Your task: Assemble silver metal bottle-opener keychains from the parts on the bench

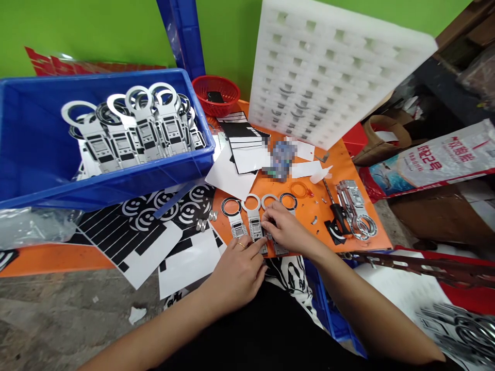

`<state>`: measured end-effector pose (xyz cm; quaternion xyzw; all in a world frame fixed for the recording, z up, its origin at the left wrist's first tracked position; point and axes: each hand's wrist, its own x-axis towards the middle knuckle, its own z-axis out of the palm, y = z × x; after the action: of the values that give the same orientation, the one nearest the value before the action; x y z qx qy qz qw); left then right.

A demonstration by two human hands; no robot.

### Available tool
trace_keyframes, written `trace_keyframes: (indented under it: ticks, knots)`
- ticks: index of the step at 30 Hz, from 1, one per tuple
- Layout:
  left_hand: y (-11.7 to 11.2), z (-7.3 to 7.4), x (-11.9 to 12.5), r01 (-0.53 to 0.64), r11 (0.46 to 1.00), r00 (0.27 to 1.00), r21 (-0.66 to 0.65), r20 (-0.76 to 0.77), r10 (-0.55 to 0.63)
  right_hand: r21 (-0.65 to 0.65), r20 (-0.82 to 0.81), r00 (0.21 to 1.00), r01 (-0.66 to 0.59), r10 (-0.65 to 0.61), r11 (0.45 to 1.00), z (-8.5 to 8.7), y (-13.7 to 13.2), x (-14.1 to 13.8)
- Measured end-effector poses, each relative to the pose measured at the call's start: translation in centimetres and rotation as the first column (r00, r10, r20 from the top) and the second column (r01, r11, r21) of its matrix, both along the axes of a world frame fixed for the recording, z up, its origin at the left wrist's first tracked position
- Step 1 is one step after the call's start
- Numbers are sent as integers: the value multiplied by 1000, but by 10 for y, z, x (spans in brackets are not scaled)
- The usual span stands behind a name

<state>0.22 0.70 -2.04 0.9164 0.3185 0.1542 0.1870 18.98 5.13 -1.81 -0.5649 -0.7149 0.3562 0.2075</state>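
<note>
Several flat silver metal pieces with a ring at one end [252, 202] lie side by side at the front edge of the orange table. My left hand [237, 270] rests at their lower ends, its index finger stretched across the second piece. Bent over the same piece, my right hand [285, 228] has thumb and fingertips pinched together at its right side. Whatever is between those fingertips is too small or hidden to tell. A piece with a black ring [231, 206] lies at the left of the row, and another black ring [288, 201] shows beyond my right hand.
A blue bin [154, 178] holding similar ringed pieces stands at the left. Black-and-white sticker sheets [135, 242] lie before it. A screwdriver [337, 208] and stacked metal pieces [353, 206] are at the right. Behind stand a white foam block [332, 67] and a red basket [216, 103].
</note>
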Motion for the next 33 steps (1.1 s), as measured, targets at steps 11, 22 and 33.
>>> trace_keyframes:
  ticks: [11,22,33]
  knots:
    - [-1,0,0,-7,1000,999,-14,-48,7,47,74,997,14,-17,999,-7,-2,-2]
    - [-1,-2,0,-11,1000,999,-9,-53,11,78,87,996,12,-19,997,-8,-4,-4]
    - [-1,0,1,-15,1000,998,-7,-66,15,89,101,994,34,-43,995,-9,-4,-5]
